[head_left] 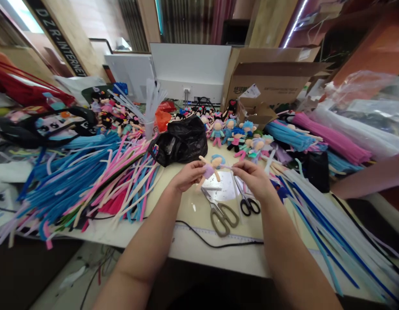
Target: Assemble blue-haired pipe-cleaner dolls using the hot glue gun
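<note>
A small doll (209, 170) with blue hair, a lilac body and beige limbs is held up over the table, lying at a slant. My left hand (192, 174) is closed, pinching it by the body and an arm. My right hand (251, 174) is pinched on the end of a thin lilac strip (227, 166) that runs to the doll's head or shoulder. Under the hands lie large scissors with olive handles (224, 218) and smaller scissors with black handles (250, 206). Both pairs rest by a shiny plate (230, 189).
Blue pipe cleaners (73, 176) and pink ones (122, 168) cover the left side; more strips (328, 219) lie right. Behind are a black plastic bag (183, 140), several finished dolls (236, 137) and a cardboard box (270, 82). A black cable (212, 244) crosses the front edge.
</note>
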Demonstrator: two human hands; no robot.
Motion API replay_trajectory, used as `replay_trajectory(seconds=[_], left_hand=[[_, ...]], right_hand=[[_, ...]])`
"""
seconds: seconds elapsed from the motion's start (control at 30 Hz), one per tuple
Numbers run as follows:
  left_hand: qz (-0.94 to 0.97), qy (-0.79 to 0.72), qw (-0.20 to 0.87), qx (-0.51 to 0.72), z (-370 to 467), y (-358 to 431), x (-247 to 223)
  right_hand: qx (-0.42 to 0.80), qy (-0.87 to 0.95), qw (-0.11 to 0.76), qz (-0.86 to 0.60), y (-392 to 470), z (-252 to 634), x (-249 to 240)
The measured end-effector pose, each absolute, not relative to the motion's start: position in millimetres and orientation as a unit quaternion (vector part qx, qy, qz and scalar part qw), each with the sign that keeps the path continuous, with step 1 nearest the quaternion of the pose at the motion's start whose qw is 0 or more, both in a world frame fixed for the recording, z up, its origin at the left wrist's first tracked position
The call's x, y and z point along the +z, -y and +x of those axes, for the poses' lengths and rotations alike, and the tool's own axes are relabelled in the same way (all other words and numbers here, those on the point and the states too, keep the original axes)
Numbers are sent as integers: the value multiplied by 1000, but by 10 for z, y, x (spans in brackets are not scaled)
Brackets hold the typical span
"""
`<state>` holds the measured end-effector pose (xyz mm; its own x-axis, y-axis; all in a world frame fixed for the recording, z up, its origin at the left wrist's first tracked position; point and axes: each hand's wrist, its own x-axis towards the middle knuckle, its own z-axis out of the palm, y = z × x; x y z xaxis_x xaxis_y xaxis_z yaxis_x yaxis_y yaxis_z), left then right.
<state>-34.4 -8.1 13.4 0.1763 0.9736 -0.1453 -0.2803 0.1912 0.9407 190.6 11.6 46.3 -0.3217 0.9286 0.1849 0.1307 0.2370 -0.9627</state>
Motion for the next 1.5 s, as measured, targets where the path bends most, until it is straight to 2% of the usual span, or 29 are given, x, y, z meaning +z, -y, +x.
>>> replay_trajectory(seconds=[0.23,0.6,1.5], left_hand=[[462,-423,644,439,-309,76,122],[478,-440,652,391,-230,121,138],[539,-412,640,360,-239,114,58]], right_hand=[[433,712,377,-403,-28,1947,394],[268,843,328,-332,73,1913,398],[202,857,321,-349,60,1918,340]])
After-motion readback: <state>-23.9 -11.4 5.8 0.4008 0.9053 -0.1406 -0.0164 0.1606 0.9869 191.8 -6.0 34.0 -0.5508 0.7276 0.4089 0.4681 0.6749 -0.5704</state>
